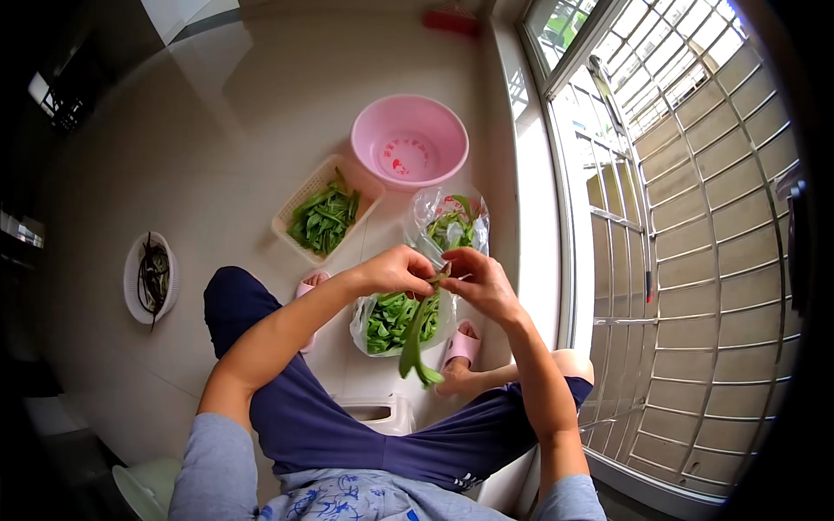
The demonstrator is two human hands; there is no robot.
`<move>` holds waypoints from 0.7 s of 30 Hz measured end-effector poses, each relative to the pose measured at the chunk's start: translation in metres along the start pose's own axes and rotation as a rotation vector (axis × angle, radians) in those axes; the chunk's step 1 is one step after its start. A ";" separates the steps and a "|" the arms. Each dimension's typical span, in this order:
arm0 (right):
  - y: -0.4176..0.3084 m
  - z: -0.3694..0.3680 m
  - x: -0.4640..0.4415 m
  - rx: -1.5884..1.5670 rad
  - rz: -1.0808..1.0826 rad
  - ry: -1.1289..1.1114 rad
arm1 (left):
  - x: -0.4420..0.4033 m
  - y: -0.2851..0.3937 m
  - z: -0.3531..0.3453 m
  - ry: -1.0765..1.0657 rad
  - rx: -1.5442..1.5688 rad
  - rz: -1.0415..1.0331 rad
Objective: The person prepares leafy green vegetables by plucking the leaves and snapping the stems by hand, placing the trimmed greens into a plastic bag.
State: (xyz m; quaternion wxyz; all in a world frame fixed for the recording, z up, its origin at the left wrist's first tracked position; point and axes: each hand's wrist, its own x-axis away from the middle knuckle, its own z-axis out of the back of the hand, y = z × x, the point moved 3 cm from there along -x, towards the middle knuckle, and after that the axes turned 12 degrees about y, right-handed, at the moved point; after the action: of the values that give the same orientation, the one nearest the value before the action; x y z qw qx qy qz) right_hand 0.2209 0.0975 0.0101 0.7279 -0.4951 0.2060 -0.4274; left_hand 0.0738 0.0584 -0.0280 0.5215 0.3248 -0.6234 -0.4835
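A leafy green vegetable (415,347) hangs stem-up between my hands, its leaves pointing down toward me. My left hand (401,271) pinches it near the stem end. Fingers of my right hand (479,283) close on the stem tip from the other side. Just below the hands sits a plastic bag of cut greens (389,323). Behind them, a clear plastic bag (423,211) holds more leafy stalks (452,227). To the left of that bag, a cream basket (368,181) contains long green leaves (323,217).
A pink basin (369,130) stands at the back. A white basket (132,282) with dark, thin strands lies far left. My feet wear pink slippers (463,347) beside the bags. A barred window (686,260) runs along the right. Part of a plastic stool (400,412) shows between my legs.
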 end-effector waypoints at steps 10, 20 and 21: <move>0.003 -0.002 0.015 -0.241 -0.253 -0.192 | -0.002 -0.008 0.015 0.062 0.447 0.246; 0.017 -0.023 0.016 -0.433 -0.374 -0.267 | 0.008 0.002 0.014 0.146 0.495 0.282; 0.016 -0.022 0.016 -0.389 -0.362 -0.256 | 0.008 0.002 0.015 0.172 0.454 0.298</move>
State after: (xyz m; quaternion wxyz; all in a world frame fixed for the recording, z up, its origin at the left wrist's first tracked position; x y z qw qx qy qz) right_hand 0.2209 0.0746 -0.0116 0.5513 -0.7038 0.0987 -0.4370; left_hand 0.0571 0.0556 -0.0233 0.5519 0.3779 -0.7100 -0.2201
